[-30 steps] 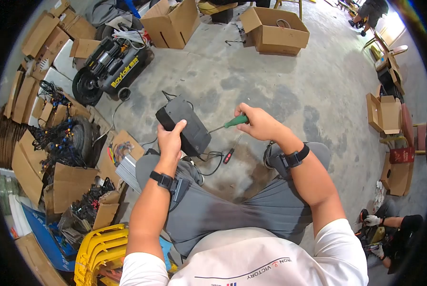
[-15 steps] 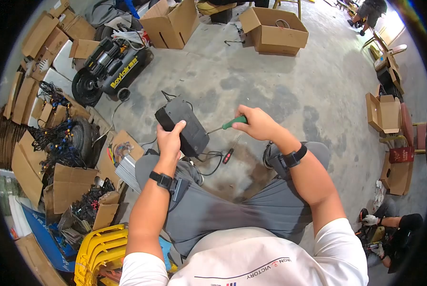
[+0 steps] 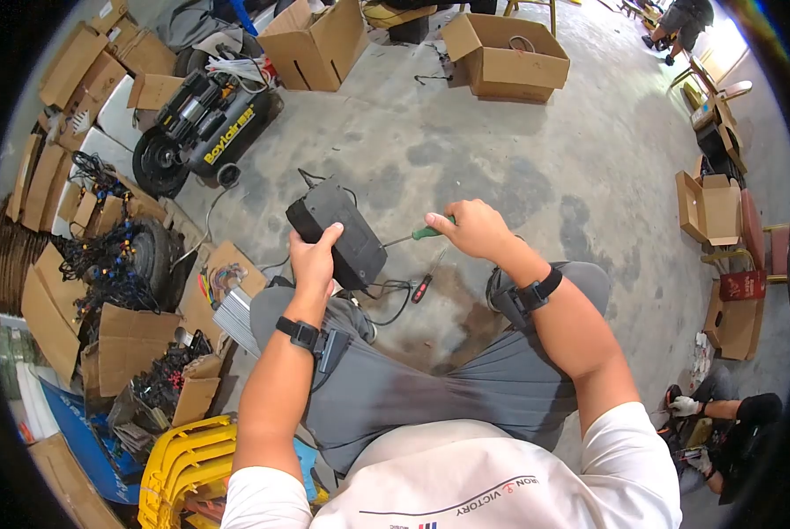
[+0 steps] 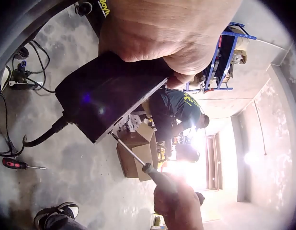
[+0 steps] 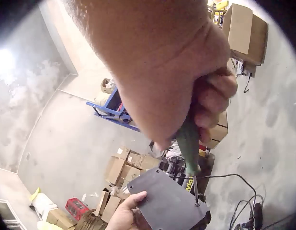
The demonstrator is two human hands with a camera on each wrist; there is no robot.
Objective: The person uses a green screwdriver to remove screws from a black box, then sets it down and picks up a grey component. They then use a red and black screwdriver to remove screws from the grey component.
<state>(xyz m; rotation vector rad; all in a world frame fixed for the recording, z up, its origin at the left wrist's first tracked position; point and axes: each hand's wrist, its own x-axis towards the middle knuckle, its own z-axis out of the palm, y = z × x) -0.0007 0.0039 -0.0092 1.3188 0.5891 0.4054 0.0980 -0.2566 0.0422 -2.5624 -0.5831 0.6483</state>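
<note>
My left hand (image 3: 313, 260) grips a black box-shaped device (image 3: 346, 234) by its near left side, the thumb lying on its broad face. My right hand (image 3: 480, 229) is wrapped around the green handle of a screwdriver (image 3: 424, 233). In the right wrist view the screwdriver's metal shaft (image 5: 196, 190) meets a corner of the device's flat grey face, where small screw holes show at other corners. A black cable (image 4: 51, 132) leaves one end of the device. On the floor below lies a second screwdriver (image 3: 422, 288) with a red and black handle.
To the left are an air compressor (image 3: 223, 137), an open carton of cable bundles (image 3: 179, 366) and a stack of yellow plastic pieces (image 3: 179, 454). Open cardboard boxes (image 3: 514, 75) stand ahead. Another person (image 3: 730, 432) is at the lower right.
My right hand has turned over on the green handle, its thumb now pointing toward the device. The screwdriver tip stays at the device's corner, and my left hand keeps its hold.
</note>
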